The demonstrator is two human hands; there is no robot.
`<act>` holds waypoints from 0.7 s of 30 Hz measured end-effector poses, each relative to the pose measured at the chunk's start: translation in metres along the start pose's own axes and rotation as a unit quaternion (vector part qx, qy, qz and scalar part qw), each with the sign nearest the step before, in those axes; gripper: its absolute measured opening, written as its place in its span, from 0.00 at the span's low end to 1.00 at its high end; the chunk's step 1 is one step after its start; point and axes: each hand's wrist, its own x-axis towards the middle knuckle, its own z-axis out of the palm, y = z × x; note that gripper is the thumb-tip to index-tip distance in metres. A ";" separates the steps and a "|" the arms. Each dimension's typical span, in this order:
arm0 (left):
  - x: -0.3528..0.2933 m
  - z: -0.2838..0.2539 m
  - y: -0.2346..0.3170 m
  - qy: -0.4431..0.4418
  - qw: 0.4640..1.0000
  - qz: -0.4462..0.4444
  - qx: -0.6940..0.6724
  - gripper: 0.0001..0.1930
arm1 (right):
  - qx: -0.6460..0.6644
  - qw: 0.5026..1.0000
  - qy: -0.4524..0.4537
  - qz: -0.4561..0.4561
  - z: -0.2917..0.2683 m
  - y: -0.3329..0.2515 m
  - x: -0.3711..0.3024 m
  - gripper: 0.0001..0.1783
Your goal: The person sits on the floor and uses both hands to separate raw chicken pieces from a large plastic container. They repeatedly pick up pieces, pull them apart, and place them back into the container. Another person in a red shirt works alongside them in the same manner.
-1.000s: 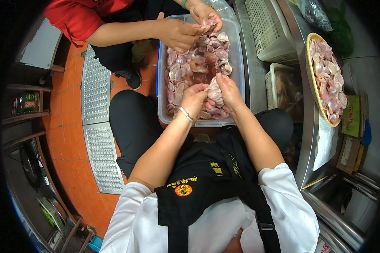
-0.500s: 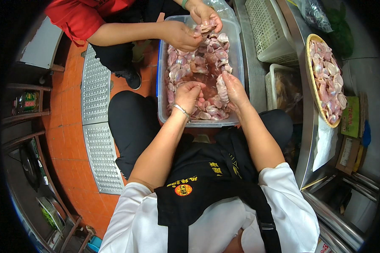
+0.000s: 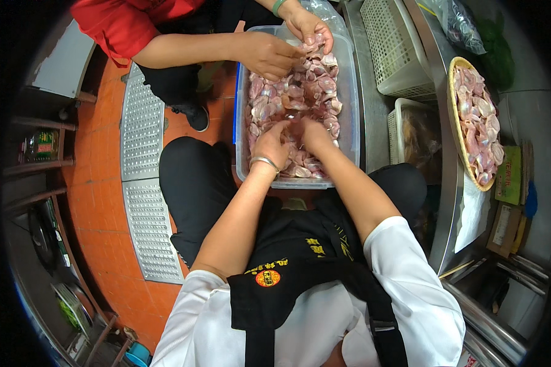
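Pinkish raw meat pieces (image 3: 265, 104) with a silvery sheen, probably gizzards, fill a clear plastic tub (image 3: 300, 183) in front of my knees. Reddish liquid shows among them. My left hand (image 3: 272, 145), with a bracelet at the wrist, is low in the tub, its fingers curled inward; anything they hold is hidden. Close beside it, my right hand (image 3: 315, 137) reaches down into the middle of the tub. Its fingers are out of sight among the meat and liquid. Over the tub's far end, a co-worker's hands (image 3: 288, 52) hold a piece of the same meat.
On a steel counter at the right, a round woven basket (image 3: 476, 125) is heaped with similar meat. White plastic crates (image 3: 398, 46) stand between tub and counter. A perforated metal drain cover (image 3: 142, 134) runs along the orange tiled floor (image 3: 95, 183) at the left, near shelves.
My right hand, which held up a pale ridged piece of meat at the tub's right side, has gone down and left into the tub. The co-worker's hands have shifted slightly right.
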 end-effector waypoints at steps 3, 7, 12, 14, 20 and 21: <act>-0.002 0.001 0.004 0.054 0.991 0.017 0.118 0.16 | -0.048 0.997 -0.047 -0.022 -0.004 0.007 0.007 0.15; 0.008 -0.004 -0.014 -0.141 0.989 -0.044 0.007 0.26 | 0.129 0.991 -0.035 0.030 -0.036 -0.004 0.002 0.13; 0.006 0.006 -0.003 -0.081 0.934 0.014 -0.348 0.30 | 0.593 0.781 -0.192 0.032 -0.070 -0.012 -0.020 0.12; 0.007 0.008 0.005 -0.200 0.826 -0.078 -0.522 0.29 | 0.611 0.766 -0.199 0.003 -0.079 -0.022 -0.035 0.12; -0.004 0.013 0.021 -0.157 0.866 -0.070 -0.470 0.10 | 0.609 0.791 -0.054 -0.031 -0.059 -0.030 -0.060 0.13; -0.003 0.015 0.018 -0.154 0.884 -0.045 -0.440 0.10 | 0.644 0.765 -0.020 -0.001 -0.057 -0.031 -0.062 0.12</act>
